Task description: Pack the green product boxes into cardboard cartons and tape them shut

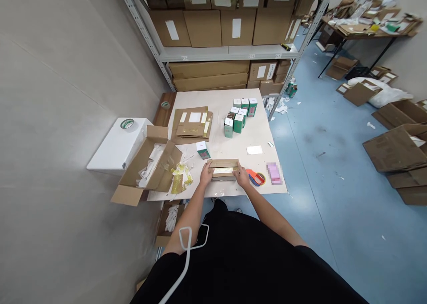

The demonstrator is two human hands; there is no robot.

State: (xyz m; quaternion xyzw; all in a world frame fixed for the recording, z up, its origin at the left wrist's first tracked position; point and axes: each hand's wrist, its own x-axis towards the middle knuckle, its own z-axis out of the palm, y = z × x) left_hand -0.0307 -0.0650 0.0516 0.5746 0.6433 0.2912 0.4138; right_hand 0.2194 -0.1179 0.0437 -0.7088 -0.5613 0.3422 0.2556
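Note:
A small brown cardboard box [223, 168] lies near the front edge of the white table [233, 143]. My left hand [206, 174] presses against its left end with the fingers curled on it. My right hand [240, 176] grips its right end the same way. A single green and white carton [203, 149] stands just behind the box, to its left. Several more green and white cartons [239, 115] are grouped at the far middle of the table. A red tape dispenser [255, 177] lies right beside my right hand.
Flattened cardboard [191, 124] is stacked at the table's far left. An open box with scraps [150, 166] hangs off the left side beside a white bin [116, 143]. A metal shelf with cartons [227, 37] stands behind. Loose boxes [396, 152] litter the blue floor on the right.

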